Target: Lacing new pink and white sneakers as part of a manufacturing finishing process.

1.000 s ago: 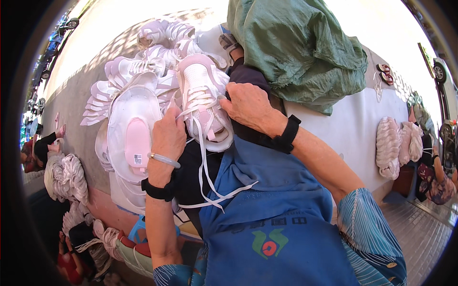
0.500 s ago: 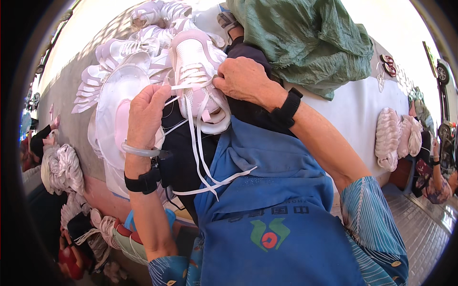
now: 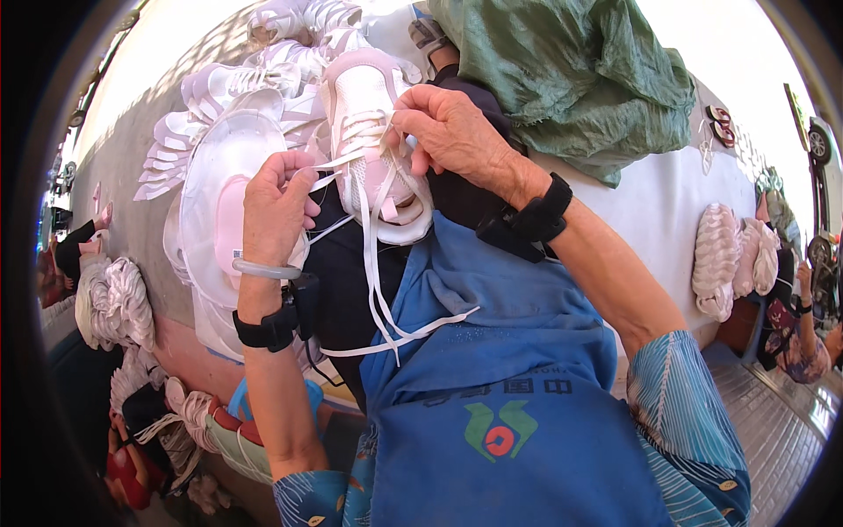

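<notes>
A white and pale pink sneaker (image 3: 369,83) rests on my dark-trousered lap, toe pointing away from me. White shoelace (image 3: 373,272) crosses its front, and long loose strands trail over the heel onto my blue apron (image 3: 492,386). At the sneaker's left side, my left hand (image 3: 279,202) is closed, pinching the lace between thumb and forefinger. My right hand (image 3: 457,140) bends over the right row of eyelets, thumb and forefinger pinched on the lace; the exact grip is partly hidden by the fingers.
To the left stands a translucent white basin (image 3: 198,211) with a pink piece in it. Several similar shoes (image 3: 211,92) are piled beyond. A green sack (image 3: 562,79) lies at the far right. Bundled pale shoe parts (image 3: 716,255) sit farther right; people work at both sides.
My right hand has lifted and turned at the eyelets, its fingers more spread. The lace stretch between my hands now slants upward to the right. My left fingers have shifted slightly.
</notes>
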A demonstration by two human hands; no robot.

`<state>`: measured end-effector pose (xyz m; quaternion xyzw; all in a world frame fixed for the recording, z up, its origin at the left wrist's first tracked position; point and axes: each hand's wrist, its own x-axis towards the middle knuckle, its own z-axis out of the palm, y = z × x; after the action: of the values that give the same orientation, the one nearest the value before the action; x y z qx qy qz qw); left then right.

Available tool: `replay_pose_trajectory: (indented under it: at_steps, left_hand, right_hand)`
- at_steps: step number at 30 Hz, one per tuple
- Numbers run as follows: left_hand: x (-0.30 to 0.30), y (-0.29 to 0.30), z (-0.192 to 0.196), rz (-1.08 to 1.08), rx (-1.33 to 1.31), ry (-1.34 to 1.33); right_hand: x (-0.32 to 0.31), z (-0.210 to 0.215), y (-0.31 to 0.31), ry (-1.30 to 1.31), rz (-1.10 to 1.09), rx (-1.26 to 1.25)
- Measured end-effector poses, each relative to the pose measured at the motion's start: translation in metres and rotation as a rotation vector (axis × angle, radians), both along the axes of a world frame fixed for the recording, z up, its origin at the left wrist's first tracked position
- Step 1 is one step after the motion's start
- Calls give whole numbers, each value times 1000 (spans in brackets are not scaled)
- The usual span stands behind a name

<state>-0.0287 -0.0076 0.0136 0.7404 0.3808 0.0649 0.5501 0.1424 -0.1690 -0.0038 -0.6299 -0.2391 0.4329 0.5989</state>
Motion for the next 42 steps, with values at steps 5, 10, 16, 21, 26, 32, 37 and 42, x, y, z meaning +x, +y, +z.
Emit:
replay_pose_trajectory:
  at_steps: [5, 10, 16, 21, 26, 32, 37, 42]
  left_hand:
    - [1, 4, 1, -52, 6, 6]
    - [-1, 7, 0, -21, -26, -23]
    - [-8, -15, 23, 39, 204, 1]
    - [-37, -56, 12, -268, 291, 192]
    - [-43, -69, -4, -352, 271, 213]
    - [-58, -65, -27, -394, 145, 216]
    - [-44, -75, -4, -155, -211, 185]
    - [-45, -57, -45, -65, -256, -13]
  right_hand:
    - [14, -17, -1, -704, 172, -140]
    - [49, 4, -20, -802, 330, -271]
    - [29, -10, -26, -930, -98, -23]
    - [2, 9, -40, -889, 253, 14]
    - [-51, 9, -39, -1119, 727, -70]
    - [-75, -15, -33, -1352, 828, -31]
    - [-71, 1, -38, -1245, 753, 13]
    - [-87, 32, -40, -1061, 578, 188]
